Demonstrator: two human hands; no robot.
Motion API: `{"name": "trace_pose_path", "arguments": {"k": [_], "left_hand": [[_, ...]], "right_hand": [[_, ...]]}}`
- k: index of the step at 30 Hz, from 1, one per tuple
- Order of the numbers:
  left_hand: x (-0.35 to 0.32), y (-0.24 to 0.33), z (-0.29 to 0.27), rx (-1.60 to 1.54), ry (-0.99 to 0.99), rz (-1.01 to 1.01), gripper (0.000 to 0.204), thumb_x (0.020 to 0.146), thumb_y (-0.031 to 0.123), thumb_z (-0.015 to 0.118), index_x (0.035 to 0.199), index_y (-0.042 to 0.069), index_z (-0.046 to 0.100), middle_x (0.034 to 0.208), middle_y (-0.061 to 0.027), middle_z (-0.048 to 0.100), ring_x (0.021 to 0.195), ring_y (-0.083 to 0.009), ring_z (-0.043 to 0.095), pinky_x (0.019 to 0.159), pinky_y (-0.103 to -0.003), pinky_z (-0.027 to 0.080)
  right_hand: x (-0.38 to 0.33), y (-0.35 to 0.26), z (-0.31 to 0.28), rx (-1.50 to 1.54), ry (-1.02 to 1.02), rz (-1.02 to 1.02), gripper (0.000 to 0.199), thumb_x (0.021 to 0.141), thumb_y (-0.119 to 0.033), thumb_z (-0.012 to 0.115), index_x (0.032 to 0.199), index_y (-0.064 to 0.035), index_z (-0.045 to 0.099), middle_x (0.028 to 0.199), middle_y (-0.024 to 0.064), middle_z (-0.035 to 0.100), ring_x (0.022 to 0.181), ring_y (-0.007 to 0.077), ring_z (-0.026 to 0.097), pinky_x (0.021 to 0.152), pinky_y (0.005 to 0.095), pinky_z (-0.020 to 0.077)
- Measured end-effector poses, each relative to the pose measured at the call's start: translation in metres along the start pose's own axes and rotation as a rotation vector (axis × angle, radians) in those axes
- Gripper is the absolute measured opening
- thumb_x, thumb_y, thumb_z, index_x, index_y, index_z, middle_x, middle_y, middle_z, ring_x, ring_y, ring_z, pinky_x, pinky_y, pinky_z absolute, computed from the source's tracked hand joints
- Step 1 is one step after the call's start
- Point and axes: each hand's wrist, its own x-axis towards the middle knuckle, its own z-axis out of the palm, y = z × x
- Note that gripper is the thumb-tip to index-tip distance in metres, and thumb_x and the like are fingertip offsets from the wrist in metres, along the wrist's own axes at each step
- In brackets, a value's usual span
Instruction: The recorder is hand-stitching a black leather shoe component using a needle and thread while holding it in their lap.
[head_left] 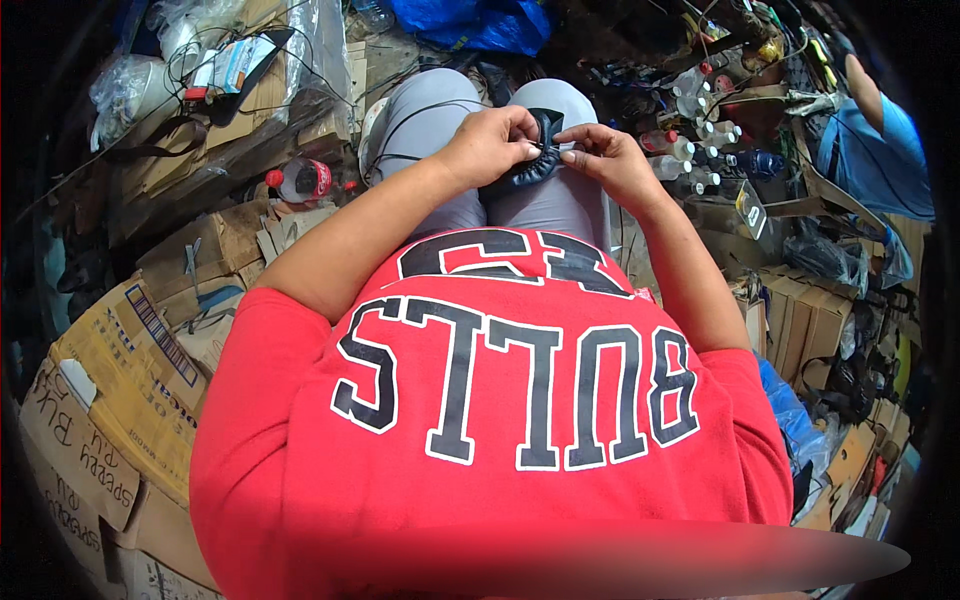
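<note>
Both hands work one dark, gathered leather piece resting on the knees. Left hand pinches its puckered edge with closed fingers; right hand nips the far rim. Short, even pinches should keep the gathers regular.

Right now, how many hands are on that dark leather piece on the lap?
2. The left hand grips the dark leather piece from its left side, and the right hand pinches its right edge with the fingers. Part of the piece is hidden under them.
</note>
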Motion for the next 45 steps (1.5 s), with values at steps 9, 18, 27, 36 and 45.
{"name": "trace_pose_path", "arguments": {"k": [9, 18, 27, 36, 45], "left_hand": [[-0.003, 0.012, -0.021, 0.443, 0.054, 0.392, 0.006, 0.074, 0.007, 0.067, 0.076, 0.003, 0.063, 0.073, -0.0049, 0.055, 0.069, -0.0145, 0.055, 0.063, -0.026, 0.044], [-0.005, 0.033, -0.017, 0.338, -0.138, 0.059, 0.01, 0.081, 0.007, 0.059, 0.089, 0.001, 0.061, 0.076, -0.0082, 0.061, 0.069, -0.0158, 0.06, 0.062, -0.028, 0.047], [0.003, 0.038, -0.015, 0.629, -0.164, 0.321, 0.01, 0.083, 0.011, 0.055, 0.09, 0.004, 0.058, 0.076, -0.017, 0.061, 0.071, -0.0327, 0.06, 0.063, -0.037, 0.046], [-0.001, 0.027, -0.022, 0.587, -0.134, 0.348, 0.01, 0.081, 0.012, 0.057, 0.087, 0.004, 0.056, 0.076, -0.0187, 0.06, 0.074, -0.0366, 0.059, 0.064, -0.041, 0.046], [-0.021, 0.019, -0.046, 0.78, -0.153, 0.466, 0.01, 0.077, 0.004, 0.051, 0.087, 0.004, 0.054, 0.079, -0.0147, 0.06, 0.078, -0.0351, 0.057, 0.067, -0.042, 0.044]], "right_hand": [[0.004, -0.008, -0.011, -0.37, 0.05, -0.26, 0.01, 0.076, -0.007, 0.07, 0.074, -0.0014, 0.063, 0.081, -0.0004, 0.055, 0.075, 0.0068, 0.051, 0.066, 0.0215, 0.0418], [-0.007, 0.017, -0.025, -0.121, 0.032, -0.093, 0.017, 0.077, -0.013, 0.073, 0.085, -0.0021, 0.063, 0.081, -0.0018, 0.051, 0.071, 0.0067, 0.05, 0.065, 0.0204, 0.042], [0.008, -0.02, -0.056, -0.548, 0.17, -0.299, 0.013, 0.081, -0.017, 0.064, 0.086, -0.0047, 0.061, 0.09, 0.0075, 0.051, 0.083, 0.0201, 0.055, 0.072, 0.0298, 0.0448], [-0.003, -0.056, -0.026, -1.316, -0.019, -0.545, 0.007, 0.079, -0.017, 0.058, 0.081, -0.0119, 0.062, 0.085, 0.0052, 0.061, 0.086, 0.025, 0.058, 0.083, 0.0384, 0.0377], [0.002, -0.039, -0.017, -1.281, -0.16, -0.602, 0.007, 0.078, -0.008, 0.053, 0.082, -0.0131, 0.054, 0.072, 0.0056, 0.058, 0.079, 0.0239, 0.059, 0.077, 0.0362, 0.0372]]}}
